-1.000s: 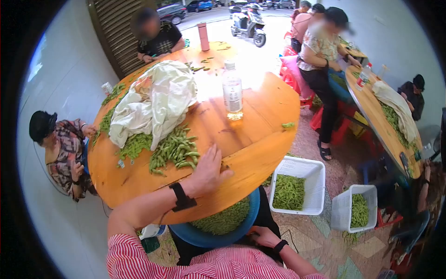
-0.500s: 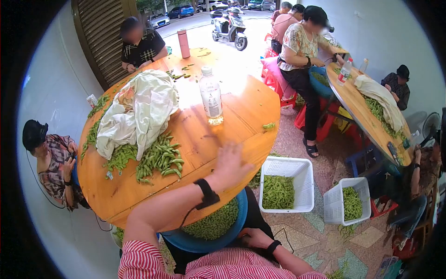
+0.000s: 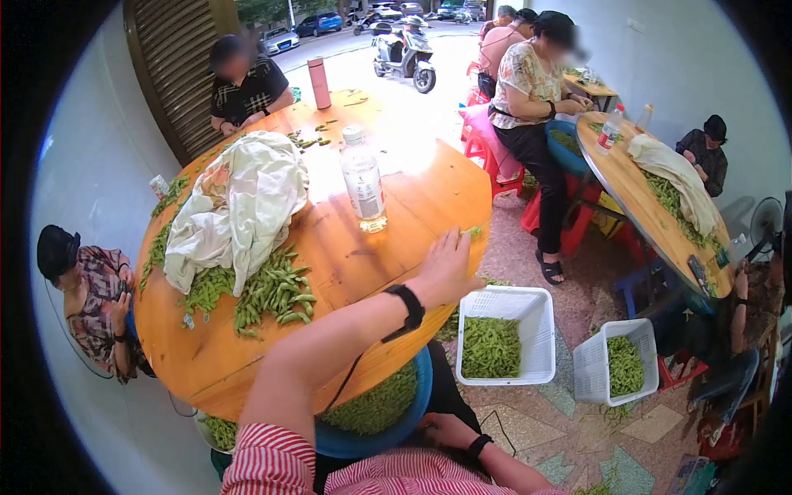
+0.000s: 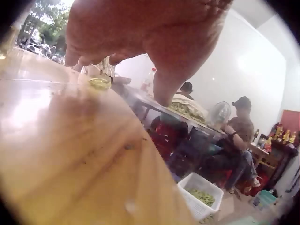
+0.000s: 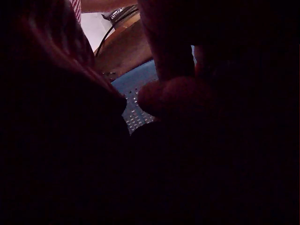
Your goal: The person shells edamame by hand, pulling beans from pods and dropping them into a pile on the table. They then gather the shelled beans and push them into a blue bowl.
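My left hand (image 3: 448,268) reaches across the round wooden table (image 3: 396,280) to its right edge, fingers extended. Just beyond the fingertips lies a small green soybean pod (image 3: 472,232); in the left wrist view that pod (image 4: 100,83) sits on the tabletop below the hand. A heap of soybean pods (image 3: 276,297) lies left of my forearm. On my lap, partly under the table, is a blue basin (image 3: 422,396) of shelled green beans (image 3: 375,404). My right hand (image 3: 448,431) rests low beside the basin's rim; its fingertips are hidden and its wrist view is very dark.
A clear bottle (image 3: 363,186) and a white cloth (image 3: 239,198) over pods stand on the table. White baskets of pods (image 3: 491,348) are on the floor at right. Other people sit around this table and a second table (image 3: 676,214). A pink flask (image 3: 318,82) is farther back.
My left hand has lifted from beside the pod heap and swept right across the table to the far edge. The head view has shifted; my right hand stays by the basin.
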`<state>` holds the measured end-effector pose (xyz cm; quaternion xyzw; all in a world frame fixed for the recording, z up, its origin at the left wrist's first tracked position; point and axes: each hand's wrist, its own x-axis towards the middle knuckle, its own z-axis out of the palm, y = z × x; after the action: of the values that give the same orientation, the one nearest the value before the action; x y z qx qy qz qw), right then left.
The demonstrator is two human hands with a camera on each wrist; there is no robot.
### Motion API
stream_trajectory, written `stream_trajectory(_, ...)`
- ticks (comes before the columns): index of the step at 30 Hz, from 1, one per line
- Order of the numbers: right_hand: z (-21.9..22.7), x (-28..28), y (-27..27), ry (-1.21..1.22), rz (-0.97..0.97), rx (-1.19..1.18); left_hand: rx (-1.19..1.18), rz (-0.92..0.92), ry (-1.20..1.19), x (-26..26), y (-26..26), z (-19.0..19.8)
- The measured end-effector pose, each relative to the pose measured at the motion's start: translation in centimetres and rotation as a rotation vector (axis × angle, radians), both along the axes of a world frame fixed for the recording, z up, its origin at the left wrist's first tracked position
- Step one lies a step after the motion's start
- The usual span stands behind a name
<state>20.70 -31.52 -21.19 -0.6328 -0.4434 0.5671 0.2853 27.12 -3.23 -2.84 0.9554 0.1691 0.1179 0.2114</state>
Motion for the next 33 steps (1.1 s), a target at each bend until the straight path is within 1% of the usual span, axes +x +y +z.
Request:
stream_trajectory(1, 0.1, 0.1, 0.0, -0.016, 0.002, 0.064, 0.075, 0.030, -0.034, 1.4, 0.6, -0.5)
stream_trajectory(2, 0.2, 0.3, 0.0, -0.017, -0.005, 0.064, 0.099, 0.081, -0.016, 2.7, 1.1, -1.0)
stream_trajectory(4, 1.0, 0.4, 0.0, 0.066, -0.029, -0.008, 0.058, 0.082, 0.002, 3.9, 1.7, -1.3)
stream_trajectory(6, 2.3, 0.6, 0.0, 0.071, -0.035, -0.030, 0.011, 0.089, 0.023, 4.3, 1.4, -1.4)
stream_trajectory(8, 2.6, 0.6, 0.0, 0.084, -0.027, -0.050, -0.035, -0.145, 0.079, 3.5, -0.2, 0.0)
stream_trajectory(9, 2.2, 0.6, 0.1, 0.107, -0.047, -0.065, -0.038, -0.133, 0.086, 2.9, -1.2, 0.8)
stream_trajectory(10, 1.8, 0.6, 0.2, 0.132, -0.054, -0.082, -0.161, -0.215, 0.125, 2.1, -2.4, 1.7)
stream_trajectory(11, 1.3, 0.4, 0.2, 0.106, -0.075, -0.060, -0.288, -0.282, 0.162, 0.8, -3.3, 2.5)
stream_trajectory(12, 1.5, 0.3, 0.3, 0.143, -0.101, -0.126, -0.298, -0.235, 0.170, -0.8, -4.2, 3.2)
stream_trajectory(14, 1.9, 0.3, 0.7, 0.163, -0.112, -0.230, -0.221, -0.328, 0.197, -4.2, -5.7, 4.0)
stream_trajectory(15, 1.4, 0.2, 0.5, 0.181, -0.147, -0.244, -0.231, -0.325, 0.101, -6.6, -6.2, 3.6)
stream_trajectory(17, 0.8, 0.4, 0.3, 0.189, -0.133, -0.254, -0.180, -0.357, 0.087, -11.1, -6.0, 4.0)
stream_trajectory(18, 1.3, 0.6, 0.2, 0.190, -0.118, -0.234, -0.180, -0.340, 0.089, -13.5, -5.8, 3.8)
stream_trajectory(19, 1.7, 0.7, 0.2, 0.190, -0.106, -0.235, -0.068, -0.241, 0.019, -16.2, -5.6, 3.6)
stream_trajectory(20, 2.2, 0.9, 0.2, 0.214, -0.133, -0.232, 0.044, -0.145, -0.049, -18.6, -5.2, 3.6)
stream_trajectory(22, 3.3, 1.2, 0.3, 0.214, -0.177, -0.230, 0.106, -0.001, -0.024, -22.8, -3.5, 4.2)
stream_trajectory(23, 3.9, 1.6, 0.5, 0.210, -0.172, -0.232, 0.138, 0.118, -0.034, -24.7, -2.8, 4.4)
stream_trajectory(24, 4.4, 2.0, 0.6, 0.145, -0.131, -0.210, 0.169, 0.236, -0.044, -26.4, -2.2, 4.4)
stream_trajectory(25, 5.1, 2.4, 0.9, 0.077, -0.091, -0.187, 0.166, 0.243, -0.049, -28.0, -1.3, 4.1)
stream_trajectory(26, 6.1, 2.7, 1.2, 0.037, -0.027, -0.162, 0.164, 0.329, -0.004, -29.4, -0.3, 3.4)
stream_trajectory(27, 7.5, 2.7, 1.6, 0.025, -0.019, -0.165, 0.160, 0.416, 0.039, -30.2, 0.4, 2.9)
stream_trajectory(29, 10.5, 2.4, 2.5, -0.036, 0.055, -0.130, 0.157, 0.441, 0.006, -30.9, 1.0, 2.2)
stream_trajectory(30, 11.6, 2.1, 3.0, -0.049, 0.063, -0.132, 0.160, 0.452, -0.014, -31.2, 1.2, 2.0)
stream_trajectory(31, 12.5, 1.6, 3.5, -0.025, 0.104, -0.076, 0.155, 0.459, -0.023, -31.3, 1.1, 1.8)
stream_trajectory(32, 13.5, 1.1, 4.0, 0.001, 0.143, -0.022, 0.168, 0.488, 0.005, -31.1, 1.0, 1.7)
stream_trajectory(33, 14.7, 0.5, 4.5, -0.007, 0.144, -0.028, 0.180, 0.514, 0.034, -31.0, 0.9, 1.5)
